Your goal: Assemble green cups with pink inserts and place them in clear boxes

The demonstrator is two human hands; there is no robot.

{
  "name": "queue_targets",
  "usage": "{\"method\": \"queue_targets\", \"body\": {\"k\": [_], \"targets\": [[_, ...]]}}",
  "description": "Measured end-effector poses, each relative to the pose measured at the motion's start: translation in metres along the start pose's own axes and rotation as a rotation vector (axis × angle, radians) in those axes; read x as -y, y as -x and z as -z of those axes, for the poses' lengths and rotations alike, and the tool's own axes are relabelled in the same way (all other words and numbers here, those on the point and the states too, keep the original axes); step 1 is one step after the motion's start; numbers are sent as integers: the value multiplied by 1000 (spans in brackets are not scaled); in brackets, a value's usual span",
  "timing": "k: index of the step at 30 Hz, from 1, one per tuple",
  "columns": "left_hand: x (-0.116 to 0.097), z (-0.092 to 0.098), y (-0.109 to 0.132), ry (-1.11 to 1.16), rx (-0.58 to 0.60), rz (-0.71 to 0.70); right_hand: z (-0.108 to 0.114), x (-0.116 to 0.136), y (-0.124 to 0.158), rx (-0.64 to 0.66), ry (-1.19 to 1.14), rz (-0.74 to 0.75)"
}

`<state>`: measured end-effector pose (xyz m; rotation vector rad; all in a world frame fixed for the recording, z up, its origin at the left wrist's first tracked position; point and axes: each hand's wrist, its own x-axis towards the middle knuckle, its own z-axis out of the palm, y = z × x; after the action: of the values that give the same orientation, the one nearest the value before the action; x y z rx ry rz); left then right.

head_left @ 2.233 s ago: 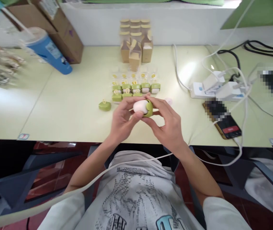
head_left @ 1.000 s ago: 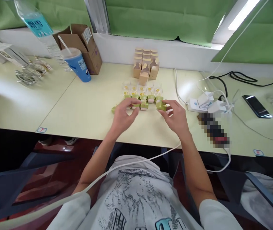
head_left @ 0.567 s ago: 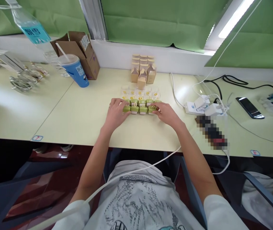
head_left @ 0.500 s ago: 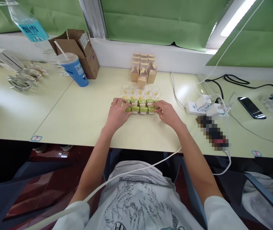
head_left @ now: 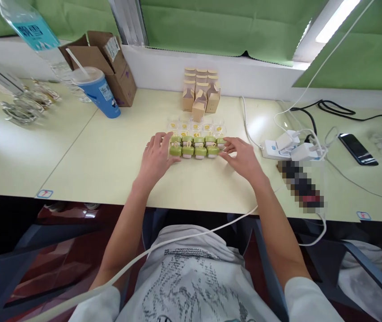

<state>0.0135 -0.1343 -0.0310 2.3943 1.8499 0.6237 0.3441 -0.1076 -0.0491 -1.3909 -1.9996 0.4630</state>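
Note:
Two short rows of small green-topped items [head_left: 187,151], with pale lower parts and cream loops on the nearer row, stand side by side on the table. At their left end is my left hand [head_left: 155,156], its thumb and index finger spread apart around the end items. My right hand [head_left: 243,157] is at the right end, fingers partly stretched and thumb apart, close to or touching the end items. Directly behind the rows sit clear plastic containers [head_left: 196,126] with yellow marks.
Several small cardboard boxes [head_left: 199,107] stand behind the containers. Back left are a blue cup [head_left: 100,96], a large bottle [head_left: 35,33] and a brown carton [head_left: 124,74]. To the right lie a power strip [head_left: 273,150] with chargers, cables and a phone [head_left: 358,149].
Both hands have moved outward, away from the middle of the rows, and more of the end items shows. The camera view has shifted slightly.

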Motion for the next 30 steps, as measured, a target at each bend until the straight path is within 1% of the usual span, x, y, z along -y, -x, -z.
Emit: {"method": "queue_targets", "body": {"k": [2, 4, 7, 8, 10, 12, 13, 16, 17, 18, 19, 20, 23, 26, 28, 30], "targets": [[5, 7, 3, -51, 66, 39, 11, -2, 11, -43, 97, -35], [11, 12, 5, -87, 145, 91, 18, -4, 23, 5, 229, -89], [20, 13, 9, -115, 207, 153, 16, -5, 38, 113, 322, -147], [24, 13, 10, -118, 214, 157, 14, -5, 41, 124, 328, -159], [32, 13, 12, -85, 212, 147, 10, -4, 45, 102, 327, -175], [40, 17, 13, 16, 163, 163, 8, -4, 47, 41, 281, -180], [44, 20, 14, 92, 104, 192, 8, -3, 47, -3, 225, -174], [45, 31, 14, 433, -181, 289, 11, 6, 49, -133, -72, -142], [41, 33, 13, 575, -264, 288, 11, 12, 49, -153, -198, -131], [35, 35, 13, 715, -318, 264, 12, 19, 51, -158, -328, -119], [27, 35, 13, 845, -336, 223, 11, 27, 52, -150, -451, -104], [18, 33, 13, 959, -325, 178, 10, 36, 54, -137, -562, -84], [-15, 22, 14, 1197, -193, 78, 5, 64, 59, -79, -778, -34], [-44, 11, 19, 1342, -18, 9, 0, 82, 63, -37, -861, -30], [-54, 8, 21, 1400, 74, -28, -1, 87, 65, -68, -878, -8], [-58, 9, 22, 1426, 121, -49, 1, 89, 66, -105, -886, 19]]}}
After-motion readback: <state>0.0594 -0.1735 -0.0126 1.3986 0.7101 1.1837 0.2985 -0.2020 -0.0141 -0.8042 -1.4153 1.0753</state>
